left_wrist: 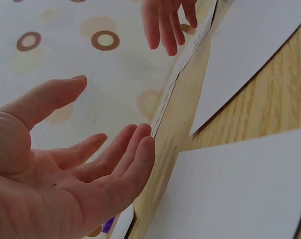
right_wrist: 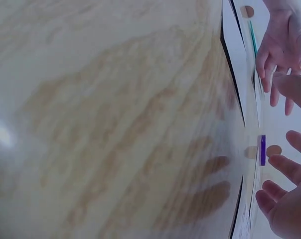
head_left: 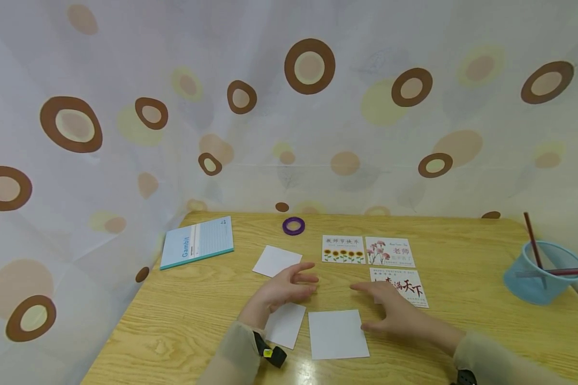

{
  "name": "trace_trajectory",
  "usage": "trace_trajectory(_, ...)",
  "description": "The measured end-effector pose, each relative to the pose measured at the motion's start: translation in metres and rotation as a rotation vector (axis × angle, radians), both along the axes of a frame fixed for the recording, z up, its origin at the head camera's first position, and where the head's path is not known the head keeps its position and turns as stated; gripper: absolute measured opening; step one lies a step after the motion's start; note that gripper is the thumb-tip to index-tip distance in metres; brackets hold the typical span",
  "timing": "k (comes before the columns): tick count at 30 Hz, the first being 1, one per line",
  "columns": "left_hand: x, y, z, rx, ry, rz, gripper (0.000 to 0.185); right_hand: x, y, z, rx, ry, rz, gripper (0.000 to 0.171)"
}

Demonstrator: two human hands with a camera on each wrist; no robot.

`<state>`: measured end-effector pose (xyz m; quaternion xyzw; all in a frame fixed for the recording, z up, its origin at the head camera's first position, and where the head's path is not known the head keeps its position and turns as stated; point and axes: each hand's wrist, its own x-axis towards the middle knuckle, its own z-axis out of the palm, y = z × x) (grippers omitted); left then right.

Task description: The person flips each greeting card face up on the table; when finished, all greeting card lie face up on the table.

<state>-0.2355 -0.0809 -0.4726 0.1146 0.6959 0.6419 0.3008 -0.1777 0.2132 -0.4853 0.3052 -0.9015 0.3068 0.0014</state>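
Observation:
Both hands hover over the wooden table [head_left: 183, 321], palms turned toward each other, and hold nothing. My left hand [head_left: 289, 286] has relaxed, spread fingers above a blank white card [head_left: 285, 324]; in the left wrist view the left hand [left_wrist: 80, 164] shows an empty palm. My right hand [head_left: 390, 310] floats with straight fingers beside a second blank card [head_left: 337, 334], just in front of a printed card with red and black characters [head_left: 404, 286]. A third blank card [head_left: 276, 260] lies behind the left hand. Two printed cards, one with sunflowers [head_left: 343, 249] and one with pink flowers [head_left: 390, 251], lie side by side further back.
A light-blue notebook [head_left: 197, 241] lies at the back left. A purple tape ring [head_left: 293, 225] sits near the back edge. A blue mesh cup [head_left: 541, 272] with dark red pencils stands at the right. A spotted curtain [head_left: 289, 107] surrounds the table.

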Motion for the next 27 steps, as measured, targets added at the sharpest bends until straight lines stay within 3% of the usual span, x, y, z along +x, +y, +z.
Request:
trace_trajectory(8,0.003,0.000,-0.005,-0.001,-0.020,0.003,0.070,0.010,-0.004,-0.003,0.038,0.057,0.086,0.080)
trace_trajectory(17,0.007,0.000,-0.003,0.008,-0.048,-0.013,0.067,0.016,-0.005,-0.002,0.104,-0.001,0.154,0.085)
trace_trajectory(27,0.009,0.001,-0.001,0.018,-0.057,-0.039,0.065,0.020,-0.005,-0.001,0.139,0.116,0.239,0.084)
